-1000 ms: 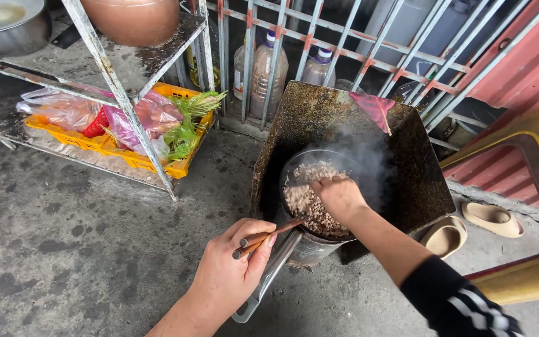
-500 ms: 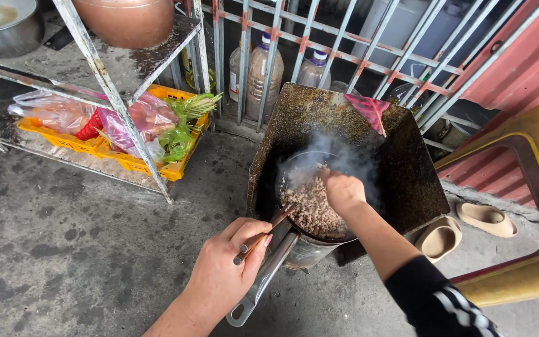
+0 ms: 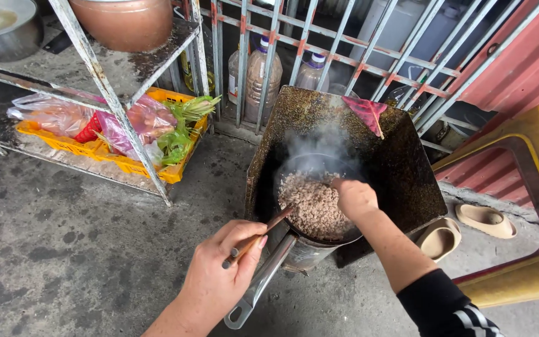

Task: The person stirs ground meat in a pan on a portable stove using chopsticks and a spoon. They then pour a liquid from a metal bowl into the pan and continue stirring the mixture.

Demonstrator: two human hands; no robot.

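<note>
Left hand [image 3: 223, 274] closed around a pair of brown chopsticks [image 3: 258, 238], thumb on top, tips pointing up toward the pan rim; the hand sits just beside the long metal pan handle [image 3: 262, 279] but whether it touches it, cannot tell. Right hand [image 3: 355, 198] is fisted over the pan [image 3: 317, 206], knuckles up, gripping something that goes down into the food; the tool itself is hidden by the hand, so cannot name it. Black sleeve with white stripes [image 3: 450, 309] on that arm. Pan holds browned minced meat [image 3: 312, 206], piled centre-left, steam rising off it. Change over the last second: right hand has shifted from the pan's middle toward its right edge, the mince now lies more gathered and exposed on the left, steam thicker and drifting up-left; left hand and chopsticks sit slightly lower and more tilted. Reads as stirring in progress, meat being turned, still cooking. Pan sits on a small stove inside a blackened, greasy metal windshield [image 3: 407, 168] on the concrete floor [image 3: 63, 249]. Further out: orange crate [image 3: 173, 171] with pink plastic bags and greens on a low metal rack, brown bottles [image 3: 264, 68] behind a barred gate, tan slippers [image 3: 485, 219] at right, yellow plastic stool [image 3: 531, 181] at far right.
</note>
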